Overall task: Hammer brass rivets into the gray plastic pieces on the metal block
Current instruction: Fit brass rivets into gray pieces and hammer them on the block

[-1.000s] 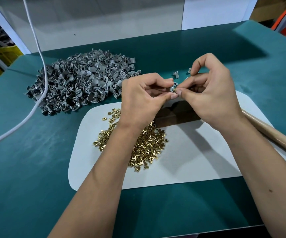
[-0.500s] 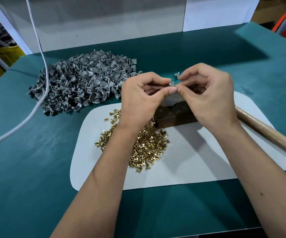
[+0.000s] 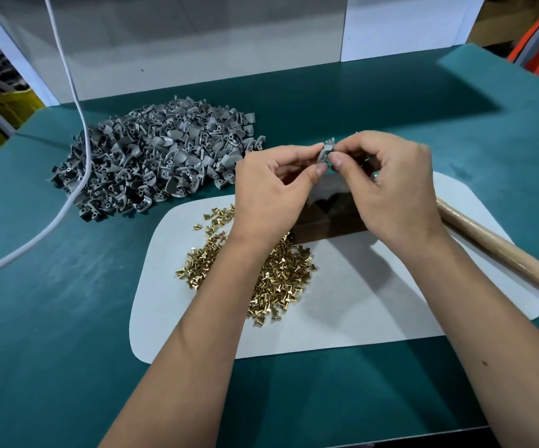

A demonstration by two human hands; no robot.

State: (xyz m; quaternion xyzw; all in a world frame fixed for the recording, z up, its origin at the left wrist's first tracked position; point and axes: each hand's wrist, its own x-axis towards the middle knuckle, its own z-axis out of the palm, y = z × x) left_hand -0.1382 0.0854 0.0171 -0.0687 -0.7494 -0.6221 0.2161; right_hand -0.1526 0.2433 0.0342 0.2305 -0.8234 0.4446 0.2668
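Both hands pinch one gray plastic piece [image 3: 325, 153] above the metal block [image 3: 329, 218]: left hand [image 3: 274, 189], right hand [image 3: 391, 185]. No hammering yet, I think. Big piles of gray pieces [image 3: 151, 163] and brass rivets [image 3: 277, 279] wait.
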